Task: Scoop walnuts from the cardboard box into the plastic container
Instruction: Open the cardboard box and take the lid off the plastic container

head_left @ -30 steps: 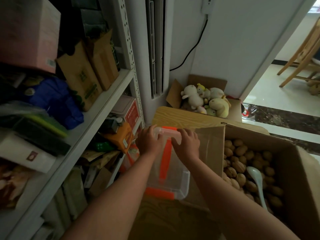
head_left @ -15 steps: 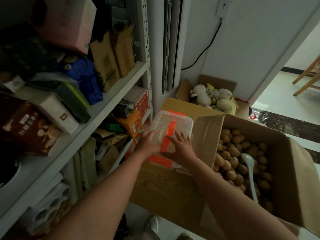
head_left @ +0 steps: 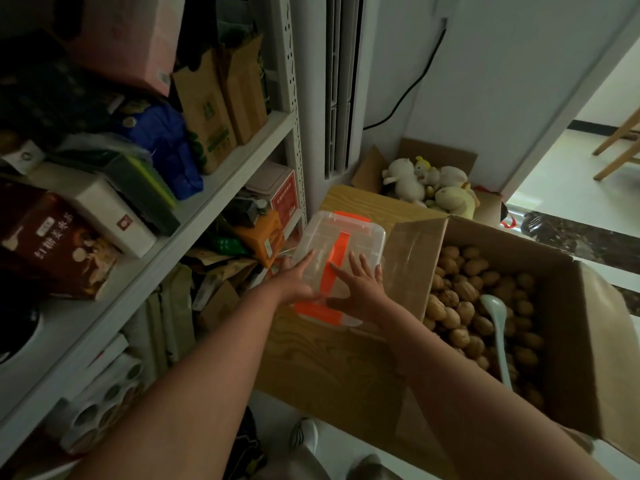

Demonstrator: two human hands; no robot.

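A clear plastic container point(head_left: 349, 237) with an orange handle and orange clasps stands on a wooden table top point(head_left: 322, 358), its lid closed. My left hand point(head_left: 294, 282) lies on the lid's left near part with straight fingers. My right hand point(head_left: 360, 289) rests flat on the lid to the right of the orange handle, fingers spread. To the right stands an open cardboard box point(head_left: 588, 341) filled with walnuts point(head_left: 460, 289). A pale ladle point(head_left: 498, 327) lies on the walnuts, its bowl toward the far side.
A white metal shelf point(head_left: 194, 230) crowded with boxes and bags runs along the left. Behind the table a smaller cardboard box holds plush toys point(head_left: 429, 185). A white standing air conditioner point(head_left: 332, 98) rises at the back. A doorway opens at the right.
The container has gone from tilted in both hands to resting flat on the table. My fingers have straightened on its lid. The camera view has shifted left and down.
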